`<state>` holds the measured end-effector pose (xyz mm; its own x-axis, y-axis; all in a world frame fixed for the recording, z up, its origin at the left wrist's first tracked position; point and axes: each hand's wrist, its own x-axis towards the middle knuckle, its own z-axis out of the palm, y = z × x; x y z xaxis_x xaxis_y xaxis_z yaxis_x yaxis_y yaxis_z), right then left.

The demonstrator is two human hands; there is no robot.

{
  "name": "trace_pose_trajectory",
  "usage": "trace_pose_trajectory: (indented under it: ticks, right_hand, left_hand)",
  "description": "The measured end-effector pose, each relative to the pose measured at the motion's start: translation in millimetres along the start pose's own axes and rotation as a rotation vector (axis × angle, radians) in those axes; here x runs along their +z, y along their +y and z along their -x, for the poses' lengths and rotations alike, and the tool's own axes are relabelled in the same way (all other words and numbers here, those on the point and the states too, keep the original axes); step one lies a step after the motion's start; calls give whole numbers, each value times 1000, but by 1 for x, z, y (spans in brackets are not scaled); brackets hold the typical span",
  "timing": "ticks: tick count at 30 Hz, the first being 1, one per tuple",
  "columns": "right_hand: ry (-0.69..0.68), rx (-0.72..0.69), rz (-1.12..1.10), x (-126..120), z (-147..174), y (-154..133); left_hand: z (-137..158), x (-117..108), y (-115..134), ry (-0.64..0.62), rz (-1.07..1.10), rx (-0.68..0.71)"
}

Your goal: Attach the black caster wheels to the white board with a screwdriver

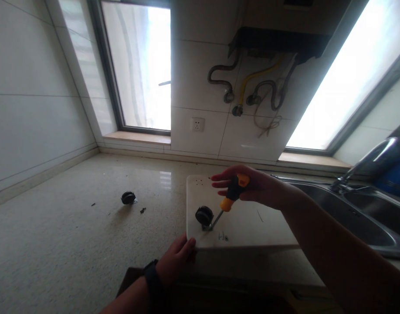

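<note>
A white board (pixel 259 224) with rounded corners lies on the counter. My left hand (pixel 175 255) grips its near left corner, thumb on top and fingers partly hidden below the edge. Near that corner a black caster wheel (pixel 204 215) sits on the board. My right hand (pixel 257 185) holds a screwdriver (pixel 226 203) by its orange and black handle, some fingers stretched out. The shaft slants down to the left, its tip at the caster's mounting plate; I cannot make out a screw there. Several small holes (pixel 199 182) show in the board's far left corner.
Another black caster (pixel 128 198) lies on the speckled counter (pixel 72 226) to the left, with small dark bits (pixel 143 210) near it. A steel sink (pixel 337 213) with a faucet (pixel 366 163) is at the right. Hoses and a wall socket (pixel 197 124) are on the tiled wall.
</note>
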<state>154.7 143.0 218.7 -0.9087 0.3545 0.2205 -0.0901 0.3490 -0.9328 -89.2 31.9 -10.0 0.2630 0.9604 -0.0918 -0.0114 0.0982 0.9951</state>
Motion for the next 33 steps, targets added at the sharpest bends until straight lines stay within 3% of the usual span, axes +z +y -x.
trace_pose_trajectory:
  ticks: [4,10,14,16,20,23,26,29,33]
  right_hand:
    - [219,17,78,7,-5,3]
    - [769,-46,574,42,-16,15]
    - [999,43,850,52,-20,19]
    - [939,65,710,48,-18,21]
    - [442,-11,56,26,-7,25]
    - [232,0,-64,8,-1,26]
    - [297,-8,-62,3,-1,27]
    - [521,27,37,12,-4,29]
    - [832,5,451,37,-9,24]
  left_hand:
    - [0,0,1,-5,-1,-1]
    - [0,0,-1,-20,12,4]
    - [-1,0,0,-22,0,22]
    - [0,0,1,-22,-8,25]
    - [0,0,1,-15,0,22]
    - [-1,-1,-1,-14,-6,26]
    - [-2,-1,-4,-11,-19,43]
    - [-2,-2,-4,-32,-8,65]
    - [-2,-2,-3,-35,-11,74]
